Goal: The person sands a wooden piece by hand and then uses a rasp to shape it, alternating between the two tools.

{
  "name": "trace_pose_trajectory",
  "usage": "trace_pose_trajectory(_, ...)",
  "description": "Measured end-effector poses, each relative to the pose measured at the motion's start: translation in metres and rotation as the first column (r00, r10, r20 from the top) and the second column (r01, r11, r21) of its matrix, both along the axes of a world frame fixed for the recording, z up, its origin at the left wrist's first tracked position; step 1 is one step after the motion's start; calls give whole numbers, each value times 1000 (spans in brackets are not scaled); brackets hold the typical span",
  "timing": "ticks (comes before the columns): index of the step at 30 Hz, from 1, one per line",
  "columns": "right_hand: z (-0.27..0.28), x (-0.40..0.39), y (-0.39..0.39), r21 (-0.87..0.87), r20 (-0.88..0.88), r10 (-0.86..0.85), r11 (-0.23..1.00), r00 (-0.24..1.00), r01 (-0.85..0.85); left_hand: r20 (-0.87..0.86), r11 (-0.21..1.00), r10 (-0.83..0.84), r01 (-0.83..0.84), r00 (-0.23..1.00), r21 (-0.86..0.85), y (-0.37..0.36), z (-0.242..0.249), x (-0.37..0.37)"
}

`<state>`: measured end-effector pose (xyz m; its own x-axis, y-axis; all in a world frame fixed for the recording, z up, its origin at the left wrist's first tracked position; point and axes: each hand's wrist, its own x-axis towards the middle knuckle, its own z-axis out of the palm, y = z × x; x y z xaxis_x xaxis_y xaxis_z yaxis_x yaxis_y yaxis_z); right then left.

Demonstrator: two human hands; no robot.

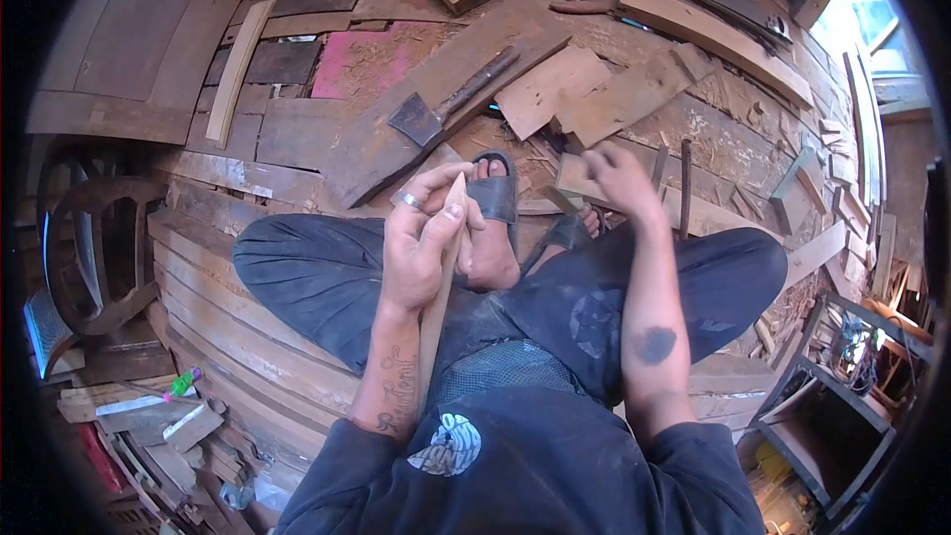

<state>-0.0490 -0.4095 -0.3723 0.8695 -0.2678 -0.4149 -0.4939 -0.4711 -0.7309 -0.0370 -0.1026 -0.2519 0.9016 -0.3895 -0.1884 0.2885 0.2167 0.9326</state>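
Observation:
My left hand (421, 243) is wrapped round a pale wooden stick (433, 337) with a tapered, pointed upper end. The thumb presses close below the tip, and the stick runs down along my forearm towards my lap. My right hand (619, 180) is raised over my other knee, its curled fingers smeared by motion. Under those fingers lies a light wood block (573, 178). Beyond my sandalled foot, a broad-bladed tool (416, 119) with a dark handle, like a hatchet, rests on a wide brown plank (371, 154).
Flat board offcuts (555, 89) lie ahead, with sawdust around a pink panel (362, 61). A long beam (718, 45) stretches across the far right. A carved wooden frame (94, 238) stands at left, and a dark metal frame (822, 426) at lower right. Wood scraps (188, 436) fill the lower left.

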Motion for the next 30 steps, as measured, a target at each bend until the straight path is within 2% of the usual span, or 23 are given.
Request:
trace_pose_trajectory(1,-10,-3,-15,-70,-2,-58,996,998,58,6,1000,6,-6,1000,10,-1,-1,0)
trace_pose_trajectory(3,-32,-10,-31,-278,68,-282,916,957,290,12,999,11,-11,1000,30,-1,-5,0)
trace_pose_trajectory(6,-66,-16,-45,-490,-101,-453,798,886,352,24,996,21,-23,999,88,-2,2,0)
trace_pose_trajectory(9,-82,-25,-41,-660,-141,-756,553,639,508,15,992,36,-38,999,120,-2,13,2)
trace_pose_trajectory(11,-94,-32,-51,-586,-211,-823,538,528,605,37,989,20,-26,999,147,3,21,8)
trace_pose_trajectory(12,-98,-31,-51,-540,-256,-839,536,481,648,40,984,40,-47,998,171,3,26,11)
trace_pose_trajectory(15,-100,-35,-44,-532,-330,-793,605,513,592,15,988,16,-18,1000,155,7,34,13)
trace_pose_trajectory(16,-92,-33,-38,-586,-326,-788,602,522,542,29,987,28,-33,999,158,8,32,11)
trace_pose_trajectory(19,-99,-34,-44,-569,-409,-719,682,562,459,-24,975,78,-72,997,210,7,36,5)
trace_pose_trajectory(22,-123,-36,-54,-579,-427,-684,709,592,401,-40,993,6,-1,999,118,15,20,-6)
trace_pose_trajectory(23,-129,-37,-50,-643,-332,-720,646,610,412,-36,995,5,-1,999,98,20,17,-11)
trace_pose_trajectory(24,-131,-43,-51,-632,-238,-672,656,701,414,-67,996,29,-23,997,86,22,17,-15)
trace_pose_trajectory(25,-132,-39,-52,-600,-172,-710,625,683,499,-80,999,53,-52,995,13,24,11,-18)
trace_pose_trajectory(26,-117,-30,-52,-540,-230,-677,686,699,487,-111,995,62,-70,992,-71,24,10,-20)
trace_pose_trajectory(27,-116,-26,-49,-484,-109,-649,697,753,530,-136,984,58,-80,989,-162,26,9,-20)
trace_pose_trajectory(28,-113,-23,-48,-423,22,-623,703,782,572,-130,983,22,-46,991,-179,31,3,-20)
trace_pose_trajectory(30,-99,-13,-50,-348,291,-543,707,788,616,-151,992,15,-34,988,-121,31,8,-20)
